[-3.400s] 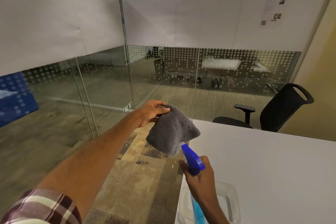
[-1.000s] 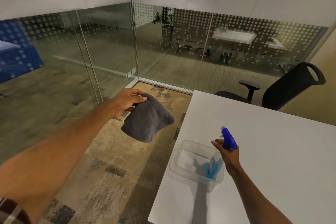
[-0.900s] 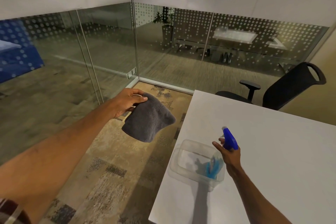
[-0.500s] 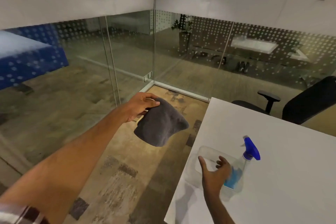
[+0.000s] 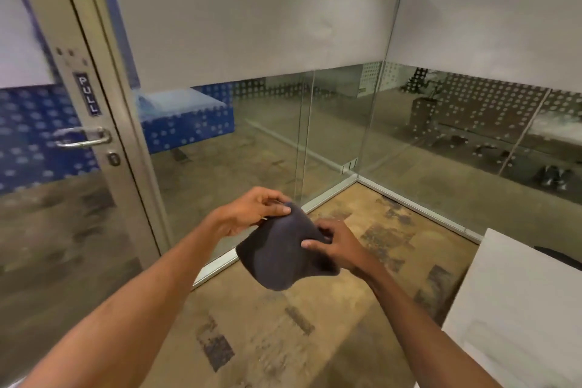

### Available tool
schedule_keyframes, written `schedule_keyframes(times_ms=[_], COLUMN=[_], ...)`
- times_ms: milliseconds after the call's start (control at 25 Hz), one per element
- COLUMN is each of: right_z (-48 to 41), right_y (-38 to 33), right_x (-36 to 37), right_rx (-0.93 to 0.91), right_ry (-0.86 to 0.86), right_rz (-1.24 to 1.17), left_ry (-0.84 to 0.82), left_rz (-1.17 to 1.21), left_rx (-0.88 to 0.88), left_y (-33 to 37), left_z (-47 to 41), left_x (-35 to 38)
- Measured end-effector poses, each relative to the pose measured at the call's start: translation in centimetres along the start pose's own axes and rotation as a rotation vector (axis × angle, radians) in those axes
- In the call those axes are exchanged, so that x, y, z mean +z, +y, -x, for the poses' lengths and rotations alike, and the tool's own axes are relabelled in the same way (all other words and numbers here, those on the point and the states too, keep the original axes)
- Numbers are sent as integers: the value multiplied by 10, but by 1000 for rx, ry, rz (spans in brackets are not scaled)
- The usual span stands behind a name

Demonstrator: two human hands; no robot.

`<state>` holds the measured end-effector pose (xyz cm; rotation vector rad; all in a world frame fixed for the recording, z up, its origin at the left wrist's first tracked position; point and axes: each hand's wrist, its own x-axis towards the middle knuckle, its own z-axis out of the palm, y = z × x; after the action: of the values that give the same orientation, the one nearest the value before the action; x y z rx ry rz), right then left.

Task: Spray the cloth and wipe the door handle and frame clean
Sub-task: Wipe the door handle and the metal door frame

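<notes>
A dark grey cloth (image 5: 280, 257) hangs in the air in front of me, held by both hands. My left hand (image 5: 248, 209) pinches its top edge. My right hand (image 5: 335, 244) grips its right side, thumb on top. At the far left stands the glass door, with its pale metal frame (image 5: 126, 148) running up the picture. A silver lever handle (image 5: 82, 137) sits on the door at mid height, above a keyhole (image 5: 113, 159) and below a blue PULL sign (image 5: 88, 94). Both hands are well to the right of the handle and lower. The spray bottle is out of view.
Glass walls with a frosted band (image 5: 252, 19) and dotted film close off the room and meet in a corner (image 5: 357, 178). The patterned carpet (image 5: 283, 324) lies below my arms. A white table (image 5: 519, 302) fills the lower right, with a dark chair edge (image 5: 559, 257) behind it.
My right hand let go of the spray bottle on the table and came over to the cloth. My view swung left, bringing the door and its handle into sight.
</notes>
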<state>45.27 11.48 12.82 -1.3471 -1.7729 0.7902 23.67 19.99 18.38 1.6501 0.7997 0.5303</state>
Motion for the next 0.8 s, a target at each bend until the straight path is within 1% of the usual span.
schedule_keyframes(times_ms=[80,160,240,320,400,440,520,560,600,720,760,800], right_z=[-16,-28,-39,-51,-65,-73,-89,-98,-108,-138,-149,-160], right_y=[-18,-39,-61,-79,-95,-102,-111,-114,-116,-121,-123,-123], right_x=[39,76,114,147,177,192,220,234,246,285,297,308], right_rx=[-11,-3,11,28,48,68,123,153,182,263,283,294], right_ry=[-46,-99,-163,-214,-254,-272,-285,-282,-268,-223,-216,-219], right_rz=[-86,-185,-293,-418,-514,-562,-647,-666,-664,-614,-622,-648], left_ry=[98,242,307,349,435,454,472,511,588,865,917,935], left_rz=[37,140,322,612,953,1099,1289,1308,1251,901,812,732], left_rx=[-7,-88,-273,-387,-387,-340,-213,-154,-122,-124,-103,-65], left_y=[-15,-38,-67,-100,-129,-141,-152,-152,-152,-161,-166,-172], left_z=[33,66,105,141,176,193,217,226,230,239,242,245], left_x=[-34,-62,-86,-100,-107,-111,-121,-128,-135,-163,-174,-185])
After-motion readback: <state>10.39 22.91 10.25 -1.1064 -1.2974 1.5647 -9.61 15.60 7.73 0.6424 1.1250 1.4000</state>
